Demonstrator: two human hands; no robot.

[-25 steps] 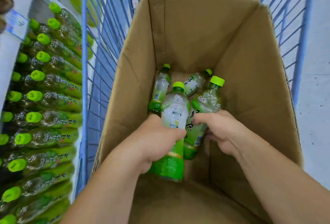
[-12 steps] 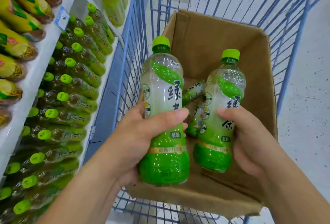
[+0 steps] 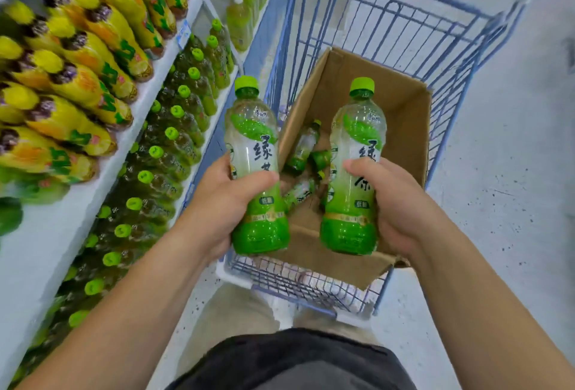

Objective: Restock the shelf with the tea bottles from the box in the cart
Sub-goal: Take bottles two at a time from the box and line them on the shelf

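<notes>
My left hand (image 3: 228, 203) grips a green tea bottle (image 3: 253, 147) upright, just left of the cart's near corner. A second tea bottle (image 3: 356, 140) stands upright in my right hand (image 3: 395, 203), above the open cardboard box (image 3: 401, 128). Both bottles have lime-green caps and green-and-white labels. The box sits in the blue wire cart (image 3: 389, 32), and a few more tea bottles (image 3: 303, 147) lie at its bottom. On the left, a shelf row of matching green-capped tea bottles (image 3: 168, 147) runs away from me.
Yellow-wrapped bottles (image 3: 81, 60) fill the white shelf (image 3: 93, 190) above the tea row. Larger pale bottles with white caps (image 3: 241, 16) stand farther along. Grey floor (image 3: 497, 203) lies to the right of the cart. My dark shirt shows at the bottom edge.
Both hands lifted their bottles out of the box and up to cart-rim height. My view has pulled back and turned left, showing more of the shelves.
</notes>
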